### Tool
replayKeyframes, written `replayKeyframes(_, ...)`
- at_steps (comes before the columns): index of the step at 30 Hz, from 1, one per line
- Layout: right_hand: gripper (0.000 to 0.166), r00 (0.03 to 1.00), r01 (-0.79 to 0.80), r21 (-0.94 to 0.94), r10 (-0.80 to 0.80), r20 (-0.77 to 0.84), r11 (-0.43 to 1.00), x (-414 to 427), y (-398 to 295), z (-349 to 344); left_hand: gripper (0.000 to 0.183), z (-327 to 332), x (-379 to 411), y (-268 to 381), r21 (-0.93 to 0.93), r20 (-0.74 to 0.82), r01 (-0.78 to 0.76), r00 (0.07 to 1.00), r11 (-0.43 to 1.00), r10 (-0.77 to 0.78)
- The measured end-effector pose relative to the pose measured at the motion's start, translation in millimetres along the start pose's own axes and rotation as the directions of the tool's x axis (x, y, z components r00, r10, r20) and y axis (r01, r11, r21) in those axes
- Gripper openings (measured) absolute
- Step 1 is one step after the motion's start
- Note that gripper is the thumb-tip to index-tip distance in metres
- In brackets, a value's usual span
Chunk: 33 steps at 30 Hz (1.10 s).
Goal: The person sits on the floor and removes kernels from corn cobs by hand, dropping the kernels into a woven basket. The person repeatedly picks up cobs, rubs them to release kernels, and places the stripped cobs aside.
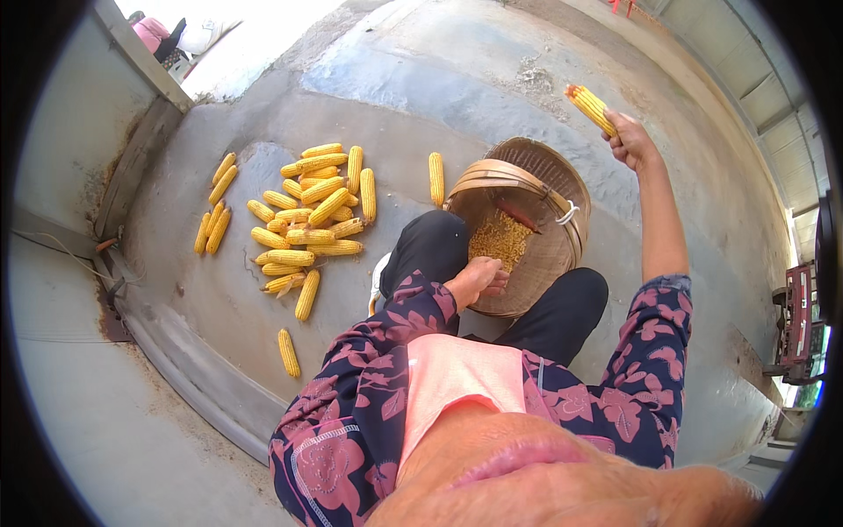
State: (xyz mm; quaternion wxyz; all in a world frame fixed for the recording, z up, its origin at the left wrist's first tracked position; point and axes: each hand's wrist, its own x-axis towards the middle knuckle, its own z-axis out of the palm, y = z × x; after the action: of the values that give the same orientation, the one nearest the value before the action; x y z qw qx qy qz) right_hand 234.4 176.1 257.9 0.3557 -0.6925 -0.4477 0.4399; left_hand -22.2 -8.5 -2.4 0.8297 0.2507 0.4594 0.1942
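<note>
My right hand (631, 139), stretched out to the far right, grips a yellow corn cob (591, 110) by its lower end. My left hand (483, 278) rests at the near left rim of a round woven bamboo basket (550, 277) between my knees; its fingers are curled, and whether anything is in them is hidden. Inside the basket lie loose corn kernels (497, 244) and a reddish-brown tool or stick (518, 216). A second woven basket (556, 158) shows behind it. Left of my knee is a heap of corn cobs (323, 211).
One cob (436, 179) lies just left of the basket, another (288, 353) nearer me, and several (218, 227) by the left wall (72, 151). A person in pink (151, 34) is at the upper left. A red wheeled cart or vehicle (797, 323) stands far right.
</note>
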Motion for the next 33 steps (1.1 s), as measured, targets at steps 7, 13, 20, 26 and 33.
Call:
replayKeyframes(7, 0.033, 0.911, -0.208, 0.213, 0.268, -0.313, 0.955, -86, 119, -158, 0.038, -1, -10, -3, 0.118, 0.009, -0.015, 1.0, 0.993, 0.014)
replayKeyframes(13, 0.038, 0.743, -0.24, 0.482, 0.479, -0.467, 0.843, -191, 223, -248, 0.035, 7, -21, -2, 0.132, 0.034, 0.008, 0.999, 0.991, -0.012)
replayKeyframes(20, 0.037, 0.993, -0.111, 0.528, 0.079, 0.083, 0.842, -296, 158, -122, 0.044, 9, -30, -2, 0.169, 0.032, 0.028, 0.999, 0.985, -0.034)
replayKeyframes(26, 0.036, 0.801, -0.213, -0.135, 0.252, 0.543, 0.968, -258, 133, 6, 0.063, 11, -37, 9, -0.017, 0.198, 0.002, 0.98, 1.0, 0.002)
replayKeyframes(33, 0.04, 0.87, -0.254, -0.197, 0.313, 0.382, 0.947, -199, 152, 70, 0.034, 8, -44, 13, -0.083, 0.037, -0.083, 0.996, 0.993, 0.087)
